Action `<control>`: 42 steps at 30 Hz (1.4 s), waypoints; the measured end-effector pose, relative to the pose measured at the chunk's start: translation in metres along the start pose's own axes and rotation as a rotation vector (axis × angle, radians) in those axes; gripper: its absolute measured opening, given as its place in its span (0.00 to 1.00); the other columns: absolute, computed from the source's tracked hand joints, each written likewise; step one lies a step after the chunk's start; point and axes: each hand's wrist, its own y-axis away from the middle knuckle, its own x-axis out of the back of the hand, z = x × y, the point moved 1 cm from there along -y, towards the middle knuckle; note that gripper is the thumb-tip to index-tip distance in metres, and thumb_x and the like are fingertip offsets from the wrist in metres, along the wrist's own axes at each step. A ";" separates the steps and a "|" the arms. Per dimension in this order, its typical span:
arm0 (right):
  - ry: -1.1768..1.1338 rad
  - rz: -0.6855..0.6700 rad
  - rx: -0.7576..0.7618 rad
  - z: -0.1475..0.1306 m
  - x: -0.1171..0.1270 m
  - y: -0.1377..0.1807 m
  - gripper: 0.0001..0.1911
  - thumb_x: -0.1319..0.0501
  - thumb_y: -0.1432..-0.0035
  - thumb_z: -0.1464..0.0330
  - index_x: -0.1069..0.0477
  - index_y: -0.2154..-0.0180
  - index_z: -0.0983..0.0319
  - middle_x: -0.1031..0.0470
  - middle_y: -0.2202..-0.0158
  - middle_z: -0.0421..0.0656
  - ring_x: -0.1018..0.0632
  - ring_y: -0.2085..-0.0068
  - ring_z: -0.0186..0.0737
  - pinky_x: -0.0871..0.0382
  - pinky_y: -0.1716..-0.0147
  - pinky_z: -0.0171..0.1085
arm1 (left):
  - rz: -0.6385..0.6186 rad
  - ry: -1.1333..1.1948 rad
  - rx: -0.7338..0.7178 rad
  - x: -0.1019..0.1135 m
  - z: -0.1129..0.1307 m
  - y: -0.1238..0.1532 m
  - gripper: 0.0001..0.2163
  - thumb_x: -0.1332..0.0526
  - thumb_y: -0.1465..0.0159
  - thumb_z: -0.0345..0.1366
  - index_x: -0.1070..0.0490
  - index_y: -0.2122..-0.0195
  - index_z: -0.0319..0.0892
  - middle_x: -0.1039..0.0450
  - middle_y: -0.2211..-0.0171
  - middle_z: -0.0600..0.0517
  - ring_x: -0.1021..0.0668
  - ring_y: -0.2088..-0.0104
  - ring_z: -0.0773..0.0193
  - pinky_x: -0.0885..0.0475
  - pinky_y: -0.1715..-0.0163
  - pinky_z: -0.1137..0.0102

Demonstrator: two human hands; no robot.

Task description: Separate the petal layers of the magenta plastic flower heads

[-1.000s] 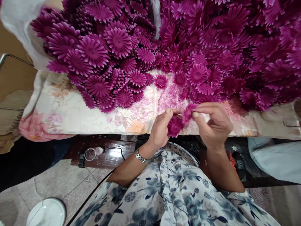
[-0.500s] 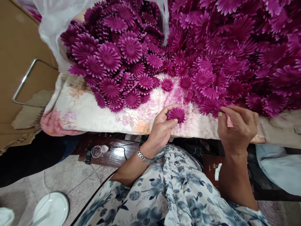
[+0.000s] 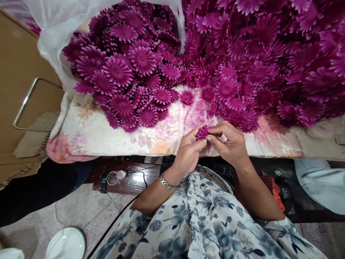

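Note:
Near the front edge of the cloth, my left hand (image 3: 188,149) pinches a magenta artificial flower (image 3: 202,132) between thumb and fingers. My right hand (image 3: 229,142) meets it from the right, its thumb and fingertips closed on the same flower's edge. Whether a second flower piece sits between the fingers cannot be made out. Beyond my hands lie a left heap of magenta artificial flowers (image 3: 122,79), many of them stacked, and a larger right heap (image 3: 253,68). One small flower (image 3: 187,97) lies between the heaps.
A floral cloth (image 3: 88,140) dusted with magenta specks covers the table. A clear plastic bag (image 3: 51,39) borders the left heap. To the left are a cardboard box (image 3: 24,54) and a metal handle (image 3: 25,100). Another person's pale trouser leg (image 3: 318,183) shows at right.
My right hand has moved left from the right heap's edge to the flower in my left hand and now grips it too. The view has shifted slightly.

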 end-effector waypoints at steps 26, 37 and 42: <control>0.579 0.257 0.175 -0.011 0.026 -0.007 0.12 0.38 0.44 0.69 0.28 0.56 0.58 0.27 0.64 0.45 0.27 0.62 0.43 0.32 0.63 0.42 | 0.195 0.038 -0.073 0.014 0.010 -0.001 0.10 0.39 0.41 0.32 0.24 0.59 0.43 0.23 0.59 0.51 0.26 0.66 0.68 0.32 0.65 0.73; 0.252 0.050 0.118 -0.019 -0.014 -0.006 0.03 0.41 0.42 0.73 0.32 0.67 0.59 0.28 0.70 0.41 0.26 0.66 0.36 0.30 0.67 0.36 | 0.040 0.099 -0.073 0.005 0.008 0.003 0.15 0.33 0.49 0.28 0.23 0.59 0.43 0.21 0.59 0.50 0.23 0.61 0.68 0.31 0.59 0.75; 0.441 0.157 0.177 -0.010 -0.003 -0.012 0.03 0.40 0.42 0.72 0.32 0.69 0.60 0.28 0.73 0.41 0.27 0.69 0.36 0.32 0.69 0.36 | 0.072 0.072 -0.082 0.007 0.004 0.002 0.14 0.31 0.50 0.32 0.22 0.61 0.43 0.20 0.66 0.51 0.21 0.62 0.65 0.29 0.59 0.72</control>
